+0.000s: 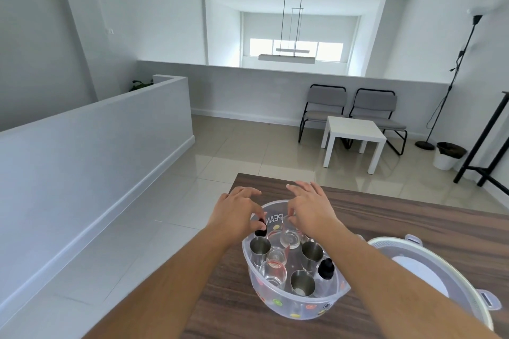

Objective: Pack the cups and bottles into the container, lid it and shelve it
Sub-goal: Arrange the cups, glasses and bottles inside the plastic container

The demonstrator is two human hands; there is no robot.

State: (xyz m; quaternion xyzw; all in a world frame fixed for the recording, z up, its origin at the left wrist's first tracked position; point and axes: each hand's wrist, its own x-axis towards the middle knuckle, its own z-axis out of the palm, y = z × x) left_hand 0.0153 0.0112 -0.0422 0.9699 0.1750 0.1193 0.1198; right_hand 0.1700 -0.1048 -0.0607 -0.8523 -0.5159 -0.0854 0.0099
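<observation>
Your wooden table (pixel 413 231) carried everything, and the biggest piece on it was the round white lid (pixel 429 281), which lay flat to the right of the container, its near edge just beside the tub's rim. The container (pixel 300 308) itself was a clear plastic tub dotted with small coloured fruit prints, standing near the table's left edge, open at the top, with mirrored lettering on its far wall. Inside it stood three steel cups: one at the left (pixel 259 247), one at the right (pixel 312 252) and one at the near side (pixel 302 282). Clear glasses (pixel 272 270) filled the middle, and a clear bottle with a black cap (pixel 325 270) stood upright against the right wall. Both your forearms reached forward over the tub. Your left hand (pixel 237 212) hung over the far left rim, fingers curled, thumb and fingertips closed on a small black cap (pixel 260 230) at the left wall. Your right hand (pixel 311 209) hovered over the far side, fingers spread and pointing leftwards, the thumb close to the rim of a glass (pixel 290 239); whether it touched that glass you could not tell.
</observation>
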